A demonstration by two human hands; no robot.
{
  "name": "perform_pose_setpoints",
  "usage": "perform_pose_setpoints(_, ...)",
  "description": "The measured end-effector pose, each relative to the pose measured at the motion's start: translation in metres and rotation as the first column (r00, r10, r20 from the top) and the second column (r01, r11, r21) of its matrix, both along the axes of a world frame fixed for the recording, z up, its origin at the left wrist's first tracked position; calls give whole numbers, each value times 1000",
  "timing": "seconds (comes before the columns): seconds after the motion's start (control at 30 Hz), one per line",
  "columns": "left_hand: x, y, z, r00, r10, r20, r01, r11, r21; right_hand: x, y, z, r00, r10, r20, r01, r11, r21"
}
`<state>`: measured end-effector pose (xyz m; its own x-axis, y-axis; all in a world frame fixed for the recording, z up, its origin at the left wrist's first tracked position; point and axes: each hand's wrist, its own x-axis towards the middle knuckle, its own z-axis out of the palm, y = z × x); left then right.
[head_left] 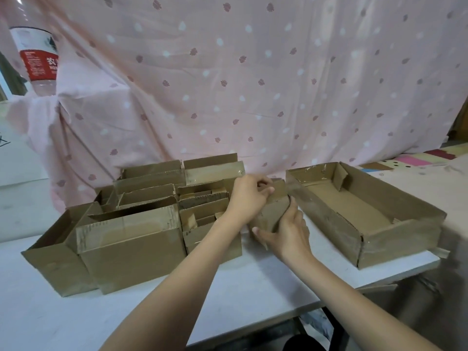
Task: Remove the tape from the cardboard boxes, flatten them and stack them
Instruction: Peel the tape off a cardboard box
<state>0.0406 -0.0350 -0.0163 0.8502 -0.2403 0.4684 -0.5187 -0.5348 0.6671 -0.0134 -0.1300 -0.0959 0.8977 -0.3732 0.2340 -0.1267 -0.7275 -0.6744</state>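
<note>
Two bare hands meet over a small cardboard box [272, 214] at the middle of a white table [240, 295]. The left hand [249, 196] reaches in from the lower left and curls over the box's upper edge, its fingers and thumb pinching a raised flap. The right hand [287, 235] comes in from the lower right and grips the box's near side, thumb stretched along the lower left corner and fingers wrapped behind. The box is tilted and held between both hands; whether its base touches the table cannot be told.

Just left of the hands stands a tight cluster of open boxes [141, 211], flaps up, with clear tape showing on several. The left forearm crosses in front of the nearest of them. The largest of the cluster [131, 245] sits at the front, with a narrower one pressed against its left side.

Just right of the hands lies a long shallow tray box [364, 211], open on top, with tape along its walls; its near corner hangs at the table's right edge.

Behind everything hangs a pink curtain [253, 84] printed with small leaves and white dots. At the upper left, a clear plastic bottle [36, 54] with a red label stands on the draped cloth.
</note>
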Motion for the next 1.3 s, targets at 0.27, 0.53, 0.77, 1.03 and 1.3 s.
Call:
perform_pose_setpoints(0.27,-16,18,21,997,-38,-60,35,998,-53,-24,-30,45,1000,9,-17,-13,976,-218)
perform_pose_setpoints(0.53,-68,53,37,992,-109,64,82,942,326,-52,-51,112,930,142,-339,-281,869,-407)
perform_pose_setpoints(0.77,-100,71,31,985,-161,64,120,900,420,-69,-25,128,791,278,-546,-535,746,-396)
perform_pose_setpoints(1.03,-109,96,9,997,-63,-35,72,839,540,-50,16,97,704,514,-489,-686,671,-282)
perform_pose_setpoints(1.3,-109,124,-19,984,-10,-179,116,797,593,-34,21,80,625,729,-279,-756,654,14)
